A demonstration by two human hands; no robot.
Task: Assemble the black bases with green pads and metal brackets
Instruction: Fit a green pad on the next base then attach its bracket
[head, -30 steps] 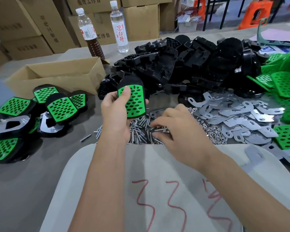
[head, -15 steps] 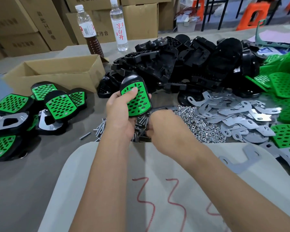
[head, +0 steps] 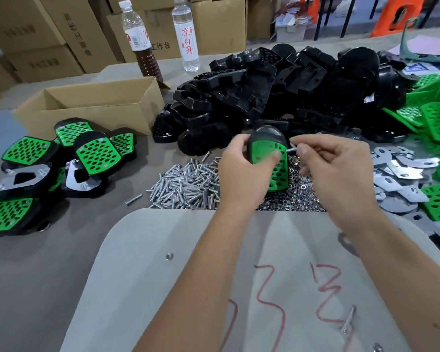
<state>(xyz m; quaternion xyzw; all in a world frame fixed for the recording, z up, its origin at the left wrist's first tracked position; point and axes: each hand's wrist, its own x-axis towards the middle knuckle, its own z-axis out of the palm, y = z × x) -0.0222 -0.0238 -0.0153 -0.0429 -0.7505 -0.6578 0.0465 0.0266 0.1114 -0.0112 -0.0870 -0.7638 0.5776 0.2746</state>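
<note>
At far left I am seeing finished assemblies [head: 94, 153] lying clustered on the grey table [head: 36, 262], most green side up, two showing their metal brackets. Behind them an open cardboard box [head: 92, 107] is standing; I cannot tell what it is holding. Two bottles [head: 160, 36] are standing beyond it, one with brown liquid, one clear, in front of stacked cartons [head: 36, 39]. At centre a heap of loose bolts [head: 188, 184] is lying just below my left hand [head: 239, 174], which is gripping the black base with green pad [head: 269, 158], thumb pressing on the green face, fingers curling round behind it. The part is sitting raised above the bolts and nuts [head: 297, 196], in front of the pile of black bases [head: 290, 92]. My right hand [head: 341, 174] is pinching a single bolt [head: 291, 148] between thumb and forefinger, its tip touching the pad's right edge; the remaining fingers are curling loosely. My hands are hiding part of the nut heap. A pale board [head: 163, 275] with red markings is lying nearest me, carrying a stray nut and bolt. At right, flat metal brackets [head: 404, 171] are lying scattered, and loose green pads [head: 437, 120] are piling at the far edge.
</note>
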